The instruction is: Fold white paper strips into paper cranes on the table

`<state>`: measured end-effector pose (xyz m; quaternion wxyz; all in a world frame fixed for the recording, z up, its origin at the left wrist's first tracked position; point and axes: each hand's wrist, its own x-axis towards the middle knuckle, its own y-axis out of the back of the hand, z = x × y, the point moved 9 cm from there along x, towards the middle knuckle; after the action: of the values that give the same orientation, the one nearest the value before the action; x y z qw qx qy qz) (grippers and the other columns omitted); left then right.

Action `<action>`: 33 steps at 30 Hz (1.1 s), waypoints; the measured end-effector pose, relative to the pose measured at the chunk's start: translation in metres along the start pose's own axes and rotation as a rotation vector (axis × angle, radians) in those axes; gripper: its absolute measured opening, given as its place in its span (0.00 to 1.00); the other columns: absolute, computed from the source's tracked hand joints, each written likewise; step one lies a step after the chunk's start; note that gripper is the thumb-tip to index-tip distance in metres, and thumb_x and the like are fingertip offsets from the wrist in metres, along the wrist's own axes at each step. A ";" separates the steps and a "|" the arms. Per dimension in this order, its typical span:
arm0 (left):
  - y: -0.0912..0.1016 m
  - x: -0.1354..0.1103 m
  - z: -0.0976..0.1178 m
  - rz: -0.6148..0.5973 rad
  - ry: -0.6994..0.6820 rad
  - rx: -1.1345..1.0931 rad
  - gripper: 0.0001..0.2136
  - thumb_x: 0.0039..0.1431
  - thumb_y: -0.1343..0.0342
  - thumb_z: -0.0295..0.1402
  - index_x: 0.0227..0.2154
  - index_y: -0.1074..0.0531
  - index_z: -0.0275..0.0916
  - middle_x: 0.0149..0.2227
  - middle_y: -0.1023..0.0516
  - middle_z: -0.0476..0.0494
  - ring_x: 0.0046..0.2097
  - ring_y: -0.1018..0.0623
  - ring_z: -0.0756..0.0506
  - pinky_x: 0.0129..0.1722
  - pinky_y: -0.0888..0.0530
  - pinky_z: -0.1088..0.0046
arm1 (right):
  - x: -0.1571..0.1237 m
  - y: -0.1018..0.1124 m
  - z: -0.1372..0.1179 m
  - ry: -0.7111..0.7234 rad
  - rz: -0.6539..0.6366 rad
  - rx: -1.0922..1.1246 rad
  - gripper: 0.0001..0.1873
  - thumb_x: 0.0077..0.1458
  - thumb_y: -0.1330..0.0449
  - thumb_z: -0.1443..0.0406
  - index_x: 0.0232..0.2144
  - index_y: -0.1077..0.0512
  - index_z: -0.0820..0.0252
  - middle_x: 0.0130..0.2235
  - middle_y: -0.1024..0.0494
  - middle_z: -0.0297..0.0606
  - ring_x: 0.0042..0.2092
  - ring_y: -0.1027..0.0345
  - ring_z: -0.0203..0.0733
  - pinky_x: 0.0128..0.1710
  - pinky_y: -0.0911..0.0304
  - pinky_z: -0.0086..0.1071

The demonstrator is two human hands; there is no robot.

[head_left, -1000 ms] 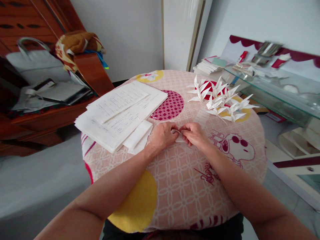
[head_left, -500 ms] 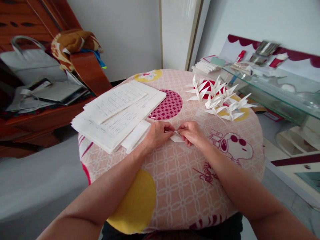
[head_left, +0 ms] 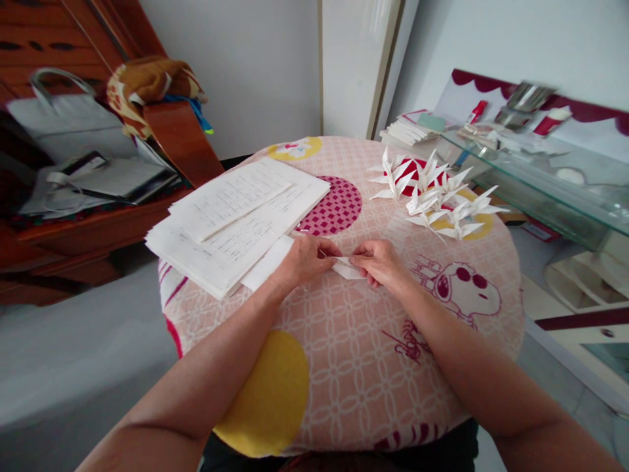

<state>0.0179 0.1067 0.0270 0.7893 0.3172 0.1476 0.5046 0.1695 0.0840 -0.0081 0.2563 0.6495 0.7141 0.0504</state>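
Note:
A small folded piece of white paper (head_left: 346,268) lies on the round table's pink patterned cloth (head_left: 354,354). My left hand (head_left: 307,259) pinches its left end and my right hand (head_left: 379,262) pinches its right end, fingers closed on the paper. Several finished white paper cranes (head_left: 432,196) are heaped at the far right of the table. A thick stack of printed white sheets (head_left: 236,219) lies to the left of my left hand, with smaller cut sheets (head_left: 268,262) beside it.
A glass shelf (head_left: 540,177) with cups and clutter stands right of the table. A stack of booklets (head_left: 410,128) lies behind the cranes. At left a wooden bench (head_left: 98,226) carries a white bag (head_left: 69,124), papers and a stuffed toy (head_left: 147,82).
My hands have drawn slightly apart along the folded paper, so more of it shows between them. The camera shifted a little.

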 end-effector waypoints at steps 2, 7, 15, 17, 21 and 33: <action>0.002 0.001 -0.004 0.004 0.020 -0.010 0.10 0.49 0.43 0.28 0.32 0.17 0.36 0.26 0.18 0.47 0.27 0.23 0.50 0.27 0.29 0.78 | -0.001 0.000 -0.001 0.013 0.002 0.000 0.02 0.56 0.38 0.67 0.32 0.28 0.59 0.16 0.32 0.25 0.13 0.41 0.30 0.11 0.47 0.23; 0.001 0.001 -0.010 -0.020 0.067 0.034 0.10 0.47 0.43 0.26 0.32 0.19 0.35 0.22 0.23 0.50 0.23 0.27 0.52 0.24 0.34 0.79 | 0.000 0.000 -0.002 0.083 0.054 -0.070 0.02 0.54 0.38 0.68 0.30 0.29 0.58 0.19 0.30 0.27 0.15 0.41 0.30 0.15 0.47 0.25; 0.002 0.000 -0.014 -0.021 0.110 0.118 0.10 0.43 0.43 0.25 0.31 0.21 0.35 0.23 0.22 0.49 0.25 0.25 0.50 0.26 0.33 0.78 | 0.000 0.001 -0.012 0.219 0.100 -0.251 0.06 0.50 0.35 0.65 0.31 0.29 0.58 0.24 0.27 0.31 0.25 0.35 0.35 0.23 0.47 0.26; 0.002 0.000 -0.014 -0.033 0.114 0.095 0.10 0.43 0.43 0.25 0.31 0.21 0.35 0.22 0.23 0.50 0.25 0.26 0.50 0.25 0.33 0.78 | -0.001 0.001 -0.014 0.233 0.113 -0.297 0.07 0.49 0.34 0.65 0.31 0.29 0.58 0.24 0.26 0.32 0.26 0.35 0.35 0.24 0.47 0.27; 0.003 -0.001 -0.015 -0.063 0.134 0.053 0.10 0.43 0.44 0.24 0.30 0.21 0.35 0.21 0.25 0.51 0.24 0.27 0.51 0.24 0.35 0.79 | -0.001 0.000 -0.016 0.266 0.145 -0.374 0.06 0.49 0.34 0.65 0.31 0.28 0.59 0.26 0.25 0.33 0.28 0.34 0.36 0.26 0.47 0.28; 0.015 0.002 -0.013 -0.056 0.091 0.012 0.15 0.45 0.49 0.21 0.33 0.19 0.35 0.27 0.20 0.48 0.28 0.25 0.51 0.29 0.31 0.79 | -0.002 -0.001 -0.016 0.253 0.143 -0.376 0.07 0.49 0.34 0.66 0.33 0.27 0.60 0.23 0.28 0.30 0.27 0.36 0.37 0.27 0.47 0.29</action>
<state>0.0005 0.1177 0.0271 0.7937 0.2944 0.1950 0.4953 0.1621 0.0859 0.0059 0.2771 0.6280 0.6707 0.2813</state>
